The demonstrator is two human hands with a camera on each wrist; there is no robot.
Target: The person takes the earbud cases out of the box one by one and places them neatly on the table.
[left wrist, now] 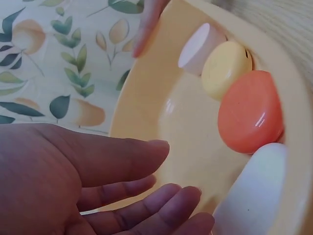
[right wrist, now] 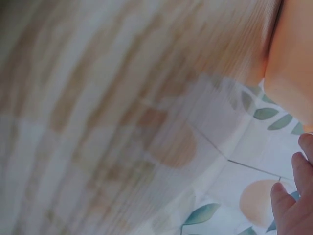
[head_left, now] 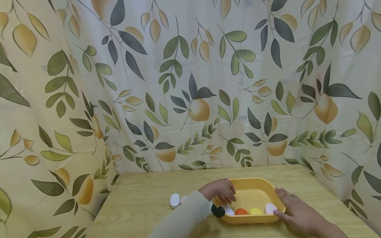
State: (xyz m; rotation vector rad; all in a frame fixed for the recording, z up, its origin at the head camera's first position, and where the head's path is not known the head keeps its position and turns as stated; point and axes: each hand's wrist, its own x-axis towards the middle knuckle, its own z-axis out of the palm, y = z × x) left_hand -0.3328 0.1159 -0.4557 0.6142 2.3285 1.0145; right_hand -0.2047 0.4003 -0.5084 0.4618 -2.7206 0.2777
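Left hand (head_left: 218,190) loose and empty over tray (head_left: 253,197), right hand (head_left: 299,210) straight-fingered against its right side; if that slips, a left-hand bump could skid it.

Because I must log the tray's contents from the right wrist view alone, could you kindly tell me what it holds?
Observer: The tray holds four visible pieces: a white one, an orange one, a yellow one and a pale pink one.
Operator: Is the left hand gripping any?
Observer: No piece shows between its fingers.
Operator: Is anything outside the tray?
Observer: Yes, a white block lies on the table to its left.
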